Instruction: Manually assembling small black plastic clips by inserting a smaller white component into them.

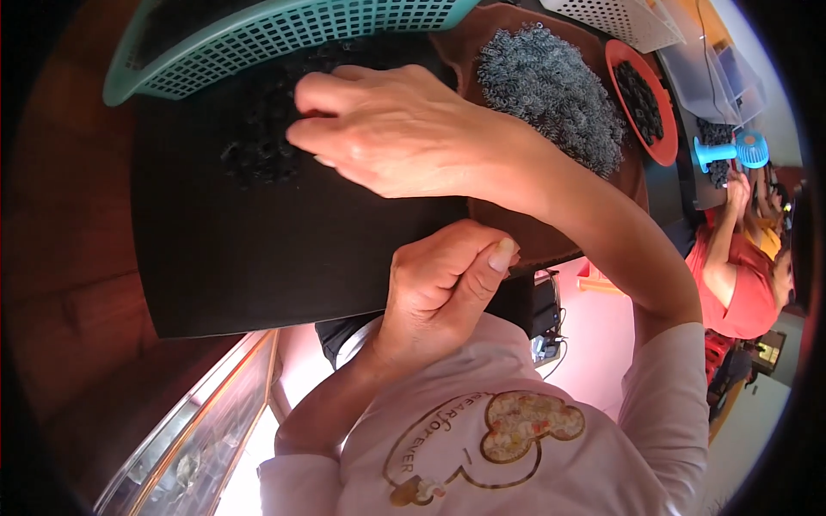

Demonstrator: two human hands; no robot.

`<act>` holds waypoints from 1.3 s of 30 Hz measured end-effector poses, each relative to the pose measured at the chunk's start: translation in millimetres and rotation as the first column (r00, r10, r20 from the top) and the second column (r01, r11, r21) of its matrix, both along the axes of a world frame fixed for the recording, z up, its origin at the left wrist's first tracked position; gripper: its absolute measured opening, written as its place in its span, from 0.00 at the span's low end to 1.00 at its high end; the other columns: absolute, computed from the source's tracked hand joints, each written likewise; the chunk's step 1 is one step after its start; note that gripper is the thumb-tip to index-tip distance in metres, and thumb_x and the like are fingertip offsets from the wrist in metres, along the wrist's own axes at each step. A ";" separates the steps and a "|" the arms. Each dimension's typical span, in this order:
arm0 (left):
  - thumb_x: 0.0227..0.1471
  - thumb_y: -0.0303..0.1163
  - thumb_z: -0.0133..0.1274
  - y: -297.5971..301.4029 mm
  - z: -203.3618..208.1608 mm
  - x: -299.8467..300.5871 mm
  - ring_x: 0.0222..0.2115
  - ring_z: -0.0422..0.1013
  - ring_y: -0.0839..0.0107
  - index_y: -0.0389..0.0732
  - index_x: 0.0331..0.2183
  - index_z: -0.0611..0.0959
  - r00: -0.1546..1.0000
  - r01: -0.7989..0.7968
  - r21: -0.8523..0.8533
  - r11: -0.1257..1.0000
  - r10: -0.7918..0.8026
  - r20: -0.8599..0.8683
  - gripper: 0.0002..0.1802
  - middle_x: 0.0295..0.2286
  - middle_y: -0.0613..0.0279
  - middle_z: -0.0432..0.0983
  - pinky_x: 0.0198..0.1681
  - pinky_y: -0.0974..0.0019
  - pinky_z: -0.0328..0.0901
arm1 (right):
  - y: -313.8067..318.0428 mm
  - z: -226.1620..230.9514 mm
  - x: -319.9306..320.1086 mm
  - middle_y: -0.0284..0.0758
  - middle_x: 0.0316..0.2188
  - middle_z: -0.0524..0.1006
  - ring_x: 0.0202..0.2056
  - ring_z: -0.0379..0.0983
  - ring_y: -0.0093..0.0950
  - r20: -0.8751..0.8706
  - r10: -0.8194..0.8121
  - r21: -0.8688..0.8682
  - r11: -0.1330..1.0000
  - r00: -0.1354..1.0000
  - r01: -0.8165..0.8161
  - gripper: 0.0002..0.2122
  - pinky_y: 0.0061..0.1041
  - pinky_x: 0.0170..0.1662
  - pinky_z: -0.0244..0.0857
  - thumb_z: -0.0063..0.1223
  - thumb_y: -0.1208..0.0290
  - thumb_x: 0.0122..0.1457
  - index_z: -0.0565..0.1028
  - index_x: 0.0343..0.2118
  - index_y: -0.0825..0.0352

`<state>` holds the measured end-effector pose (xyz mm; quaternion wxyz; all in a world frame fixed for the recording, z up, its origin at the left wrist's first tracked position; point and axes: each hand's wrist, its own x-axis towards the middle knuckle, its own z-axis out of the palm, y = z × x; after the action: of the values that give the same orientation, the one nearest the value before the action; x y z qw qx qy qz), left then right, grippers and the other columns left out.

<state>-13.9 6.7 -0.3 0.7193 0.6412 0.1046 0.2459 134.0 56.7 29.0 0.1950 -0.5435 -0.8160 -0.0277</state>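
Note:
My left hand (pixel 447 279) is closed in a fist near the table's front edge, thumb laid over the curled fingers. Whatever it may hold is hidden. Farther forward, my right hand (pixel 387 129) reaches across to the left with its fingers curled down; its fingertips are mostly hidden, and I cannot make out anything in them. Small black pieces (pixel 258 150) lie loosely on the dark table (pixel 258 249) beside and behind those fingers. To the right, past my right forearm, a heap of small grey metal coil-like pieces (pixel 551 95) rests on a brown cloth (pixel 508 228).
A green plastic basket (pixel 284 43) stands at the far left. An orange-red plate (pixel 661 142) of black pieces sits beyond the metal heap, near a white perforated basket (pixel 619 21), a clear bin (pixel 705 82) and a blue fan (pixel 731 152). People (pixel 744 284) sit at the right.

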 end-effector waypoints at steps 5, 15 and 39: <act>0.64 0.32 0.46 -2.0 1.6 0.2 0.28 0.76 0.72 0.29 0.35 0.81 1.000 -0.027 0.014 1.000 0.027 -0.016 0.15 0.29 0.56 0.79 0.34 0.70 0.72 | 18.4 -3.7 -12.3 0.35 0.31 0.73 0.40 0.74 0.34 0.086 0.064 -0.046 0.997 0.994 -0.060 0.04 0.34 0.32 0.71 0.53 0.72 0.51 0.75 0.25 0.67; 0.65 0.33 0.44 -6.8 0.4 -2.1 0.29 0.75 0.74 0.32 0.39 0.78 0.995 -0.085 -0.145 0.986 0.092 0.039 0.13 0.33 0.55 0.79 0.35 0.70 0.71 | -27.6 10.5 18.9 0.35 0.32 0.74 0.31 0.74 0.34 -0.290 -0.012 0.047 0.999 0.957 0.027 0.07 0.32 0.31 0.70 0.58 0.75 0.51 0.76 0.34 0.65; 0.61 0.32 0.51 -9.3 -3.8 9.7 0.21 0.71 0.71 0.35 0.42 0.74 0.965 -0.184 -0.348 0.919 0.237 0.116 0.11 0.30 0.50 0.78 0.28 0.69 0.70 | -188.1 28.2 78.9 0.34 0.29 0.74 0.28 0.71 0.26 -0.573 -0.354 -0.005 0.903 0.739 0.429 0.08 0.22 0.30 0.63 0.54 0.82 0.56 0.74 0.39 0.69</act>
<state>-4.2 -2.5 -4.1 0.7929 0.4737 0.1566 0.3499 212.9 -131.4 57.2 0.4498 -0.6729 -0.5859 0.0408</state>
